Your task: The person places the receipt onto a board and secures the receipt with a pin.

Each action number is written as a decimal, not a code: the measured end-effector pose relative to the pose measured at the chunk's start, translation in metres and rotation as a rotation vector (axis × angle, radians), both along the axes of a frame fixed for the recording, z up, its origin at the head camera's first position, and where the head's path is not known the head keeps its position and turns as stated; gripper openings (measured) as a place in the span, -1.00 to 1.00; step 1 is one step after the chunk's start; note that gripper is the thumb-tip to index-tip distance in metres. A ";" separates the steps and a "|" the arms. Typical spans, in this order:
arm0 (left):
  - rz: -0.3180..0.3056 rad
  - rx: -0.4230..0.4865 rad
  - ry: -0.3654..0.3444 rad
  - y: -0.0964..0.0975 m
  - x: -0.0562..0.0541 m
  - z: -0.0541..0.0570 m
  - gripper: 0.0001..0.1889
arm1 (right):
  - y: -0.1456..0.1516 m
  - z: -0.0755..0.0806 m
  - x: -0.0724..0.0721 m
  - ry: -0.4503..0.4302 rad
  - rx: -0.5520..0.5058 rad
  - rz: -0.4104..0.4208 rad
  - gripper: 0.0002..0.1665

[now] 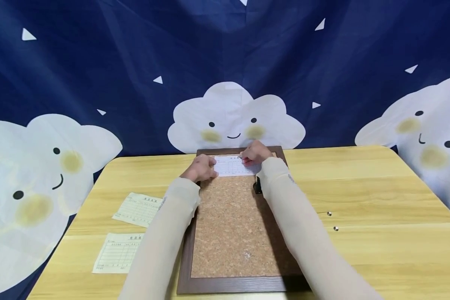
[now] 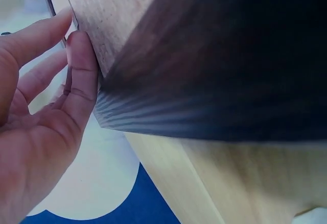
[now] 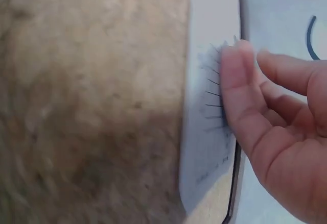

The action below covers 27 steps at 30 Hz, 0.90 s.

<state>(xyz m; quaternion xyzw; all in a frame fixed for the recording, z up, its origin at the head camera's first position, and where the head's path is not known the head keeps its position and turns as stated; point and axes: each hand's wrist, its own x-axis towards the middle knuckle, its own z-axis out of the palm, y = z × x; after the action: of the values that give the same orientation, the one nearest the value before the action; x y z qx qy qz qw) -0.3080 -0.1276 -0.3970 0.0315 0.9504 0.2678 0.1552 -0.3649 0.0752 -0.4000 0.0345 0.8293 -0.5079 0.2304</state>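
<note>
Printed white slip [image 1: 228,166], laid crosswise at the far end of the corkboard [image 1: 232,233].
Long axis runs left–right, roughly parallel to the far frame edge [image 1: 219,151]; heading faces that edge. Left hand [image 1: 201,168]: thumb and forefinger spread, touching slip's left end. Right hand [image 1: 257,153]: fingertips close together over heading side; cannot tell whether they pinch anything.

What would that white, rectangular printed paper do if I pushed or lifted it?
The paper would probably bend and feel light, since it looks thin. It might drag slightly, because the brown, rectangular cork board under it looks grainy.
</note>
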 end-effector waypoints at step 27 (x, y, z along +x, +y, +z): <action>-0.052 0.205 0.035 -0.019 0.011 0.011 -0.50 | 0.040 0.032 0.028 0.070 -0.003 0.198 -0.63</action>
<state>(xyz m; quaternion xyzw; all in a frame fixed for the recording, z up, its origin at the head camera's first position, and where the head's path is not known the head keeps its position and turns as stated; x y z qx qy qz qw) -0.2971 -0.1467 -0.3863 0.0766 0.9194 0.3589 0.1416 -0.3366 0.1151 -0.3682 -0.0657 0.8354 -0.4848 0.2506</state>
